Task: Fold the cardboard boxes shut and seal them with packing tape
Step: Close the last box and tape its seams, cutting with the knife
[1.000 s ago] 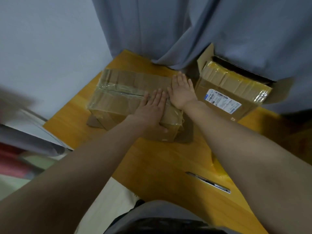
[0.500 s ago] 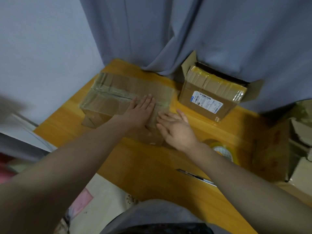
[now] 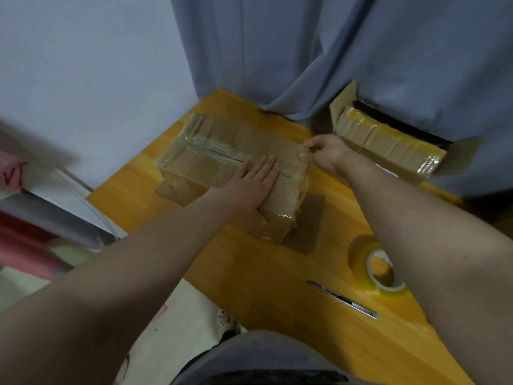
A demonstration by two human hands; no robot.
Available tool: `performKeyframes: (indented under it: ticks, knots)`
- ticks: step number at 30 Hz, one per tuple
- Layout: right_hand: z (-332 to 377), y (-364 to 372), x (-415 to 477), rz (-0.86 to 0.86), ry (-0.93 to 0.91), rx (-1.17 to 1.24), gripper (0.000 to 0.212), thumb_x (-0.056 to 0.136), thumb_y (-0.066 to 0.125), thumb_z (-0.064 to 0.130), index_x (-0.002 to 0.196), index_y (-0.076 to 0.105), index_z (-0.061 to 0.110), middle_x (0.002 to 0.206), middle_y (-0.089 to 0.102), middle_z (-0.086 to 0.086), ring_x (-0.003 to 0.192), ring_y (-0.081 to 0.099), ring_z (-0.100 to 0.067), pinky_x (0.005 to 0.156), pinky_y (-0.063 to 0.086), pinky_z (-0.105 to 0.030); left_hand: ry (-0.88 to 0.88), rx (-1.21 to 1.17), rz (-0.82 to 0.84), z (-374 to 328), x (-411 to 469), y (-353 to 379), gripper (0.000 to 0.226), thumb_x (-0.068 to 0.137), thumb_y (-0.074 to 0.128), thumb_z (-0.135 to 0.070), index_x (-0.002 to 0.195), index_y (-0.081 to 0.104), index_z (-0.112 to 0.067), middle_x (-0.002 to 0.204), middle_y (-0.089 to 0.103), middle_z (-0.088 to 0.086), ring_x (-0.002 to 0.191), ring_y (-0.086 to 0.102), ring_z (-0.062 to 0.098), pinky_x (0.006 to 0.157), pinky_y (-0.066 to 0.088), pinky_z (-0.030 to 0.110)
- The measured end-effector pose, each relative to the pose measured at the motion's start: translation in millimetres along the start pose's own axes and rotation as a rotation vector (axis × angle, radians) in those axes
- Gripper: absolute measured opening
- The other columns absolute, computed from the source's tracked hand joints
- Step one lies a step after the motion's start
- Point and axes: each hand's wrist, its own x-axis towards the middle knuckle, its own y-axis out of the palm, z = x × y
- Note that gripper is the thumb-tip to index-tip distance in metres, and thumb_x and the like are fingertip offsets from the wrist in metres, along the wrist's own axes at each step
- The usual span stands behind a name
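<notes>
The head camera shows two cardboard boxes on one orange-yellow wooden desk (image 3: pixel 249 273). The tape-wrapped brown cardboard box (image 3: pixel 222 151) lies closed at the desk's middle. The left hand (image 3: pixel 249 182) rests flat on its top, fingers straight and together. The right hand (image 3: pixel 324 154) pinches this box's right top edge with curled fingers. The brown cardboard box with open flaps (image 3: pixel 388 143) stands behind that hand, against one grey-blue curtain (image 3: pixel 305 51). One roll of clear yellowish packing tape (image 3: pixel 372 284) lies flat beside the right forearm, one slim silver utility knife (image 3: pixel 342 300) just beside it.
</notes>
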Motion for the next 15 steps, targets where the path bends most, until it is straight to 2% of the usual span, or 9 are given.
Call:
performKeyframes:
  ticks: [4, 6, 8, 11, 13, 15]
  knots:
    - [2, -5, 0, 0.055, 0.02, -0.021, 0.046, 0.091, 0.063, 0.024, 0.133, 0.052, 0.009, 0.136, 0.052, -0.006, 0.127, 0.045, -0.021, 0.103, 0.032, -0.027, 0.011, -0.005, 0.01, 3, 1, -1, 0.128, 0.073, 0.07, -0.055, 0.146, -0.024, -0.009, 0.155, -0.027, 0.008, 0.144, -0.022, 0.023, 0.113, -0.015, 0.044]
    - [1, 0, -3, 0.025, 0.0, -0.039, 0.047, 0.09, 0.064, 0.028, 0.132, 0.053, 0.008, 0.135, 0.053, -0.008, 0.125, 0.048, -0.022, 0.098, 0.035, -0.026, 0.02, 0.042, 0.013, 12, -4, -3, 0.125, 0.075, 0.069, -0.055, 0.146, -0.024, -0.013, 0.156, -0.026, 0.006, 0.144, -0.02, 0.023, 0.114, -0.013, 0.046]
    - [-2, 10, -10, 0.003, -0.03, -0.089, 0.047, 0.091, 0.061, 0.034, 0.127, 0.056, 0.005, 0.129, 0.058, -0.012, 0.119, 0.053, -0.025, 0.091, 0.037, -0.027, -0.014, 0.109, -0.003, 29, -15, -4, 0.115, 0.08, 0.066, -0.051, 0.148, -0.021, -0.021, 0.158, -0.02, 0.005, 0.146, -0.012, 0.024, 0.116, -0.004, 0.047]
    - [1, 30, -32, -0.065, -0.115, -0.229, 0.047, 0.096, 0.051, 0.04, 0.13, 0.052, 0.007, 0.123, 0.061, -0.014, 0.112, 0.057, -0.03, 0.089, 0.044, -0.036, -0.168, 0.147, -0.146, 56, -43, -4, 0.091, 0.087, 0.062, -0.04, 0.152, 0.0, -0.028, 0.159, 0.005, 0.008, 0.142, 0.014, 0.031, 0.109, 0.019, 0.042]
    - [0, 41, -45, -0.117, -0.187, -0.19, 0.051, 0.097, 0.048, 0.038, 0.142, 0.037, 0.017, 0.125, 0.06, -0.012, 0.111, 0.058, -0.03, 0.088, 0.047, -0.039, -0.224, -0.043, -0.338, 64, -61, 6, 0.074, 0.088, 0.061, -0.016, 0.151, 0.022, -0.021, 0.152, 0.025, 0.016, 0.13, 0.032, 0.037, 0.101, 0.03, 0.041]
    - [-4, 48, -55, -0.121, -0.274, -0.109, 0.044, 0.099, 0.045, 0.032, 0.141, 0.034, 0.024, 0.113, 0.064, -0.01, 0.096, 0.063, -0.027, 0.078, 0.05, -0.038, -0.235, -0.34, -0.468, 64, -78, 19, 0.064, 0.084, 0.054, 0.006, 0.144, 0.037, -0.01, 0.142, 0.04, 0.021, 0.121, 0.045, 0.039, 0.095, 0.038, 0.038]
